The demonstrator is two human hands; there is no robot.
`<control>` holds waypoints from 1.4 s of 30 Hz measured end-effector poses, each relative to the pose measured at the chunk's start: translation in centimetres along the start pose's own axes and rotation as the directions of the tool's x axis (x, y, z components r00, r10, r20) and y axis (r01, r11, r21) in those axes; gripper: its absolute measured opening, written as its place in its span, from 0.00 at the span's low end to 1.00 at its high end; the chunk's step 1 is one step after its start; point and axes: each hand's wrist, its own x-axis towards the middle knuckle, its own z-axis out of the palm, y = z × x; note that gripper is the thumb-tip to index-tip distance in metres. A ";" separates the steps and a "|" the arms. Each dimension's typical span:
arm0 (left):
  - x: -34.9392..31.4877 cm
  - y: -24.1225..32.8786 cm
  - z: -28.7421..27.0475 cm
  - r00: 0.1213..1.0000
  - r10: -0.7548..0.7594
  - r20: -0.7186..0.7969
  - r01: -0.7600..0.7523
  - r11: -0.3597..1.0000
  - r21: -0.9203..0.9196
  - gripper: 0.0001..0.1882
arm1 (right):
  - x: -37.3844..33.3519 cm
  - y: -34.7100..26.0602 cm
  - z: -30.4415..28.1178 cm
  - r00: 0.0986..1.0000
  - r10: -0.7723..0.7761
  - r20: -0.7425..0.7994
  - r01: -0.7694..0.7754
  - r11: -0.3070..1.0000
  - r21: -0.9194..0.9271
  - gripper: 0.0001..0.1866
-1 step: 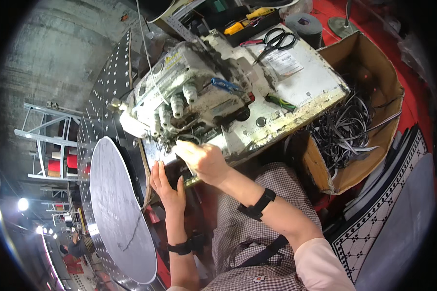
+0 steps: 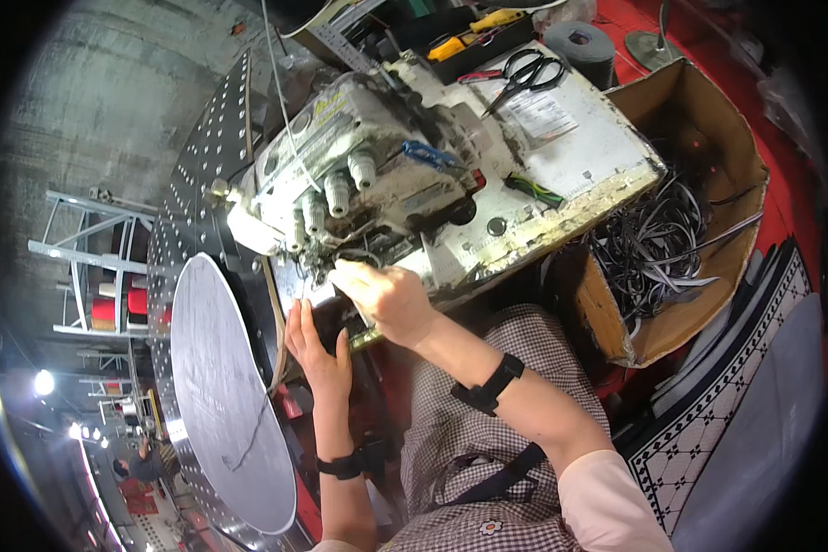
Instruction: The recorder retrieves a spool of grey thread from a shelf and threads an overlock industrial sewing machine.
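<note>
A dusty white sewing machine [image 2: 290,166] with several tension knobs [image 2: 338,195] stands in front of me. My right hand [image 2: 392,302] is closed in a pinch at the front of the machine, beside the needle area. Whatever is between its fingertips is too small or hidden to make out. To its left, my left hand [image 2: 322,357] reaches up with straight fingers, its fingertips at the small metal plate [image 2: 292,281] on the machine's left end. Blue thread snips [image 2: 430,156] lie on top of the machine.
Black scissors [image 2: 527,81] and a green-handled tool [image 2: 534,190] lie on the white worktop [image 2: 598,152]. A cardboard box [image 2: 607,317] of dark and pale strips [image 2: 658,248] stands at the right. At left, a grey oval mat [image 2: 225,396] rests on the studded black table [image 2: 193,198].
</note>
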 end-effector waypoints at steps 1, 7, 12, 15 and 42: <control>0.0 -0.1 0.0 1.000 0.010 -0.004 -0.010 1.000 0.005 0.39 | 0.0 0.1 0.0 1.000 -0.006 -0.031 0.006 1.000 0.027 0.14; -0.2 -0.1 0.2 1.000 0.011 -0.014 -0.011 1.000 0.007 0.40 | -0.2 0.6 0.2 0.998 0.021 -0.052 -0.015 0.993 0.114 0.14; -0.3 0.1 0.1 1.000 0.024 -0.008 -0.024 0.998 0.051 0.42 | -0.3 0.6 0.3 0.997 0.032 -0.064 -0.023 0.990 0.137 0.13; -0.4 0.2 0.0 1.000 0.020 0.010 -0.021 0.998 0.062 0.43 | -0.4 0.6 0.3 0.998 0.030 -0.063 -0.020 0.989 0.146 0.12; -0.6 0.4 0.4 0.999 0.044 0.013 -0.045 0.996 0.078 0.46 | -0.2 0.3 1.2 0.998 0.045 -0.050 -0.040 0.994 0.101 0.11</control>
